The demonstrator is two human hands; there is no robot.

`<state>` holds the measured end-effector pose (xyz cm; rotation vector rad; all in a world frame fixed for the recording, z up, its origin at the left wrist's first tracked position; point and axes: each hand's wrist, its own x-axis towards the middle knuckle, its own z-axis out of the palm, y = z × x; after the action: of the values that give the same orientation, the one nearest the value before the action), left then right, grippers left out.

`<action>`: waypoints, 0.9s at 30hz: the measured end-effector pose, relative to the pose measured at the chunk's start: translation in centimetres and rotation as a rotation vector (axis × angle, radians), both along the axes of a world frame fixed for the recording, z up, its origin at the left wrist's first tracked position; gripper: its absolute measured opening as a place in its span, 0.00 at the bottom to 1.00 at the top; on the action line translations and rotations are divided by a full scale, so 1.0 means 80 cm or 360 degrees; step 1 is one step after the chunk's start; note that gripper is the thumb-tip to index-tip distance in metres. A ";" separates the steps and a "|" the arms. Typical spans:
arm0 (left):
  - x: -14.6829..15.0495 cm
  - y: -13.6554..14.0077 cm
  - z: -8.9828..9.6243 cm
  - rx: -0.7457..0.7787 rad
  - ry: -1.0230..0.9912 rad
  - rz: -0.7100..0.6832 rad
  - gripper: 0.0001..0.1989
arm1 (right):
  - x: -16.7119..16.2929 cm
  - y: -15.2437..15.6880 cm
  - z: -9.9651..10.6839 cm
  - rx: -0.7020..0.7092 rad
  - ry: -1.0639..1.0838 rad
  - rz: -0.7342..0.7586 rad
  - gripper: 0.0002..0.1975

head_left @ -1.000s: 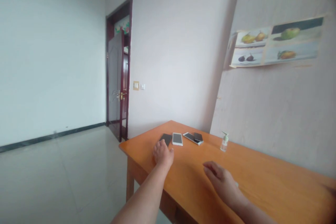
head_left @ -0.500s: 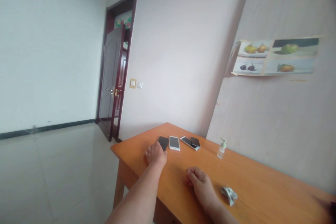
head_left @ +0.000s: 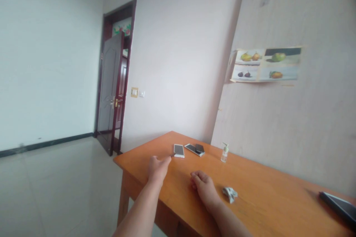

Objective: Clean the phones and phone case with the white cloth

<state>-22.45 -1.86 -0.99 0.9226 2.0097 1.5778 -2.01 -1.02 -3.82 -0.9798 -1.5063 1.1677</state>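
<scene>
My left hand (head_left: 158, 168) is closed over the left part of the table, gripping a black phone (head_left: 172, 154). Only a thin dark edge of the phone shows past my thumb; the rest is hidden behind the hand. Just beyond lies a white phone (head_left: 179, 150), face up. Farther right, a second white phone (head_left: 192, 149) has a small dark flat object (head_left: 200, 149) on its right end. My right hand (head_left: 203, 187) rests on the tabletop with its fingers curled, and nothing shows in it. Beside it lies a crumpled grey-white piece (head_left: 230, 194), perhaps cloth or paper.
A clear pump bottle (head_left: 224, 153) stands toward the back edge of the orange wooden table (head_left: 267, 192). At the far right lies a dark-framed device (head_left: 338, 205). Fruit pictures (head_left: 267, 64) hang on the wall, and a door (head_left: 109, 92) stands ajar at the left.
The black phone, flat on the table under my left fingers before, is now tilted edge-on in my left hand. The view has shifted right, bringing in the dark-framed device. My right hand stays resting.
</scene>
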 end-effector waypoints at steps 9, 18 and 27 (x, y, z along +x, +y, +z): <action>0.093 -0.029 0.014 0.0265 -0.0741 -0.0735 0.28 | 0.051 -0.007 0.035 -0.0454 0.0558 -0.0039 0.29; 0.262 -0.029 0.009 0.0379 -0.0747 -0.1165 0.22 | 0.207 0.001 0.051 -0.0448 0.0855 -0.0224 0.22; 0.390 0.001 -0.006 0.0223 -0.0467 -0.1395 0.32 | 0.327 0.031 0.018 -0.0505 0.0914 -0.0582 0.12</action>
<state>8.73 -1.81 -1.50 1.2912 1.0532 1.2376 24.16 1.43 -2.42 -0.9653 -0.6701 1.2938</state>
